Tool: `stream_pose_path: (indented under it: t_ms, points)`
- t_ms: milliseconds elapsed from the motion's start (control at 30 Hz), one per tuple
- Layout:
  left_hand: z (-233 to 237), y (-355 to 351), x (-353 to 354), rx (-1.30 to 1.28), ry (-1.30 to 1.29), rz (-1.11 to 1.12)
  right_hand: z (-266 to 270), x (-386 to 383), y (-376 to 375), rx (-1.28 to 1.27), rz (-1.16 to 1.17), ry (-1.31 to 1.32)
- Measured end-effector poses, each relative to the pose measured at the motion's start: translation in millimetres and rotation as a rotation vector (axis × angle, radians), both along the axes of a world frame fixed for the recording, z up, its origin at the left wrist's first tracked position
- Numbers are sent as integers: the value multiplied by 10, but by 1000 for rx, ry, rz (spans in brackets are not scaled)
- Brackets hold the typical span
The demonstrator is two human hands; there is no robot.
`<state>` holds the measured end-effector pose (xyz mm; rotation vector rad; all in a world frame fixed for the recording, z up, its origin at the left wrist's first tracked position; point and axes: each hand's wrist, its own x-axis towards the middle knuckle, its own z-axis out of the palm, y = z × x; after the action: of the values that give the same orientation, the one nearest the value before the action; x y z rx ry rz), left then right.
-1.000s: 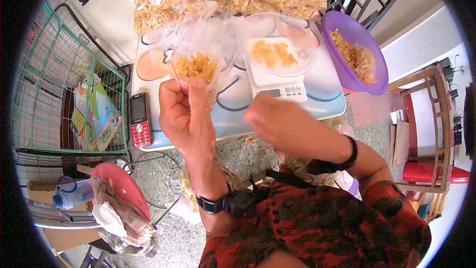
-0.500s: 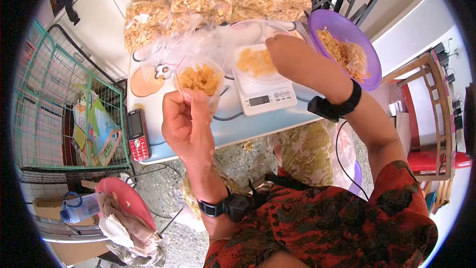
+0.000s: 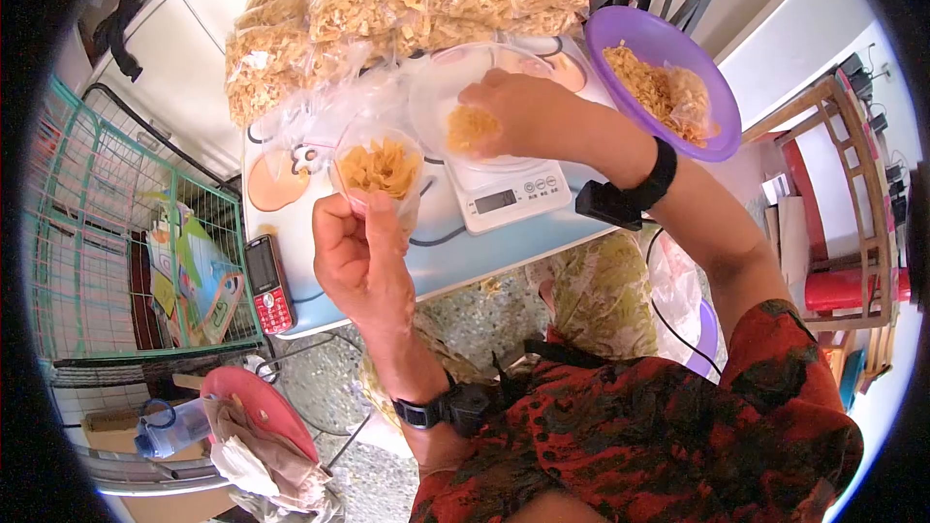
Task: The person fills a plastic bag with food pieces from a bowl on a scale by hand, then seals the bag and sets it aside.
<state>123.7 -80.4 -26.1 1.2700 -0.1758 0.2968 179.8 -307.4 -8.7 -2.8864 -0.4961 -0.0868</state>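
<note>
My left hand (image 3: 360, 250) pinches the rim of a clear plastic bag (image 3: 380, 172), which stands open with yellow chips inside. My right hand (image 3: 504, 116) is at a translucent round bowl (image 3: 426, 102), its fingers bent down over the rim and mostly hidden. Yellow pieces (image 3: 472, 129) lie in that bowl beside my fingers. Under the bowl is a white digital scale (image 3: 518, 199) with its display and buttons facing me.
Filled bags of chips (image 3: 354, 8) are stacked at the table's back. A purple basin (image 3: 717, 68) with chips and a bag stands at the right. A red phone (image 3: 268, 286) lies near the left edge. A green wire cage (image 3: 145, 252) is farther left.
My right hand has moved left with the bowl, which now sits farther left over the scale. My left hand still holds the bag. The whole view has shifted slightly.
</note>
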Motion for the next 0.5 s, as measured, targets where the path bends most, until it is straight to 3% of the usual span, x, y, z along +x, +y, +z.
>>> stream_pose_path:
  t_ms: [100, 500]
  points:
    - [-4, 2, -7, -8, 5, -4, -29, 69, 83, -78, 19, 15]
    - [6, 63, 4, -75, 35, 13, -65, 201, -105, 119, 128, -120]
